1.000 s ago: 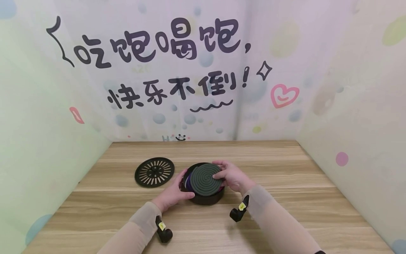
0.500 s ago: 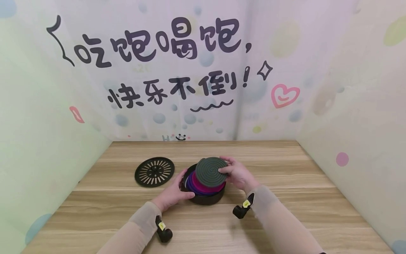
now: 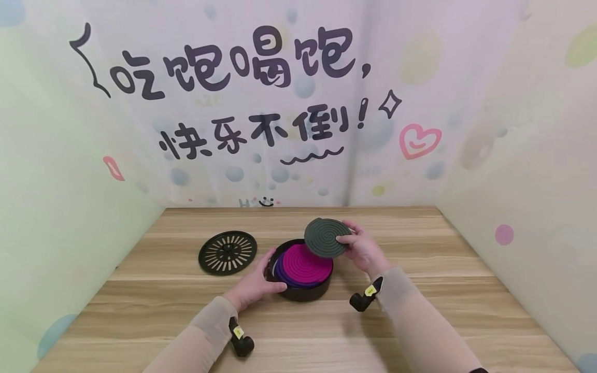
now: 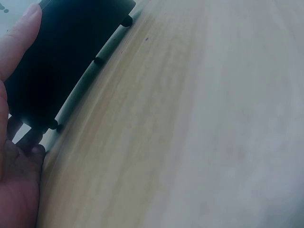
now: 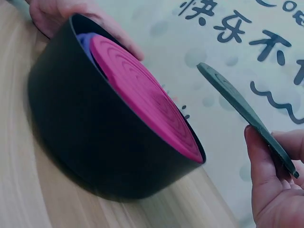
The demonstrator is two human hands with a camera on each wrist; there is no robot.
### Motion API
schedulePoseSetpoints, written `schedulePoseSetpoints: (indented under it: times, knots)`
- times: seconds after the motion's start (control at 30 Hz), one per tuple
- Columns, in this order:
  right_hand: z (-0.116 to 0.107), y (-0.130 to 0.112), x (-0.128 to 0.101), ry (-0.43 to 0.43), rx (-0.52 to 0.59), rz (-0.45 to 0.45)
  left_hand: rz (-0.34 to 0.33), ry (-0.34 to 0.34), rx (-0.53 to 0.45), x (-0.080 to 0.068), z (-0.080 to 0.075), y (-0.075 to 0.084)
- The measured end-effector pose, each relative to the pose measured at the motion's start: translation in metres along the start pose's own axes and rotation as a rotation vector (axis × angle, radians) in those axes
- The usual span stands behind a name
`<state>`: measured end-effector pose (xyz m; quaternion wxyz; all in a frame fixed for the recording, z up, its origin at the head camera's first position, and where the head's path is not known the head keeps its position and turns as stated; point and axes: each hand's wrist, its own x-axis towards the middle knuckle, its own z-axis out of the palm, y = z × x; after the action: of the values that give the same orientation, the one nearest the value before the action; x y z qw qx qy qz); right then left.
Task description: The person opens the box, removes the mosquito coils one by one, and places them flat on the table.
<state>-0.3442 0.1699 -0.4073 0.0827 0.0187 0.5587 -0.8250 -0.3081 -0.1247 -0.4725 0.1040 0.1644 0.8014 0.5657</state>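
Slotted lid (image 3: 227, 252): a round black lid with spoke-shaped slots, lying flat on the tabletop (image 3: 420, 311) at the far left of the group, apart from the tin and from both hands.

Left hand (image 3: 255, 284): fingers and thumb curled round the left wall of the black tin, gripping it and resting on the wood; the left wrist view shows the thumb (image 4: 19, 38) laid against the dark wall.

Black tin (image 3: 303, 291): a round, low-walled tin standing on small feet in the middle of the tabletop, open at the top.

Magenta coil (image 3: 305, 263): a flat spiral disc lying uppermost inside the tin, tilted a little so its right edge rides near the rim.

Purple coil (image 3: 278, 270): just under the magenta one, only its left edge showing inside the tin.

Dark green coil (image 3: 326, 237): a flat spiral disc held in the air above the tin's back right rim, tilted, clear of the magenta coil below it.

Right hand (image 3: 363, 249): pinching the right edge of the dark green coil, thumb on the upper face and fingers (image 5: 285, 142) beneath.

Backdrop (image 3: 261, 103): pale printed sheeting with large dark characters and a pink heart, standing behind the tabletop.
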Motion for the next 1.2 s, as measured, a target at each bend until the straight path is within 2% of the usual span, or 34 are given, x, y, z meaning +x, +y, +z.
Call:
schedulePoseSetpoints:
  times: [0.13, 0.53, 0.7, 0.93, 1.2]
  knots:
    - [-0.006, -0.003, 0.004, 0.020, 0.032, -0.012, -0.010, 0.006, -0.002, -0.001, 0.000, 0.001]
    - [-0.018, -0.005, 0.021, 0.150, 0.076, 0.006, -0.001, 0.022, 0.011, -0.001, 0.000, 0.000]
    - [-0.022, -0.001, 0.027, 0.190, 0.096, 0.005, 0.002, 0.020, 0.017, 0.000, 0.000, -0.002]
    - [-0.026, 0.008, 0.027, 0.247, 0.049, 0.005, 0.004, 0.018, 0.027, 0.001, 0.001, -0.005]
    - [-0.027, 0.017, 0.028, 0.313, 0.090, 0.031, 0.002, 0.034, 0.038, 0.002, 0.000, -0.006]
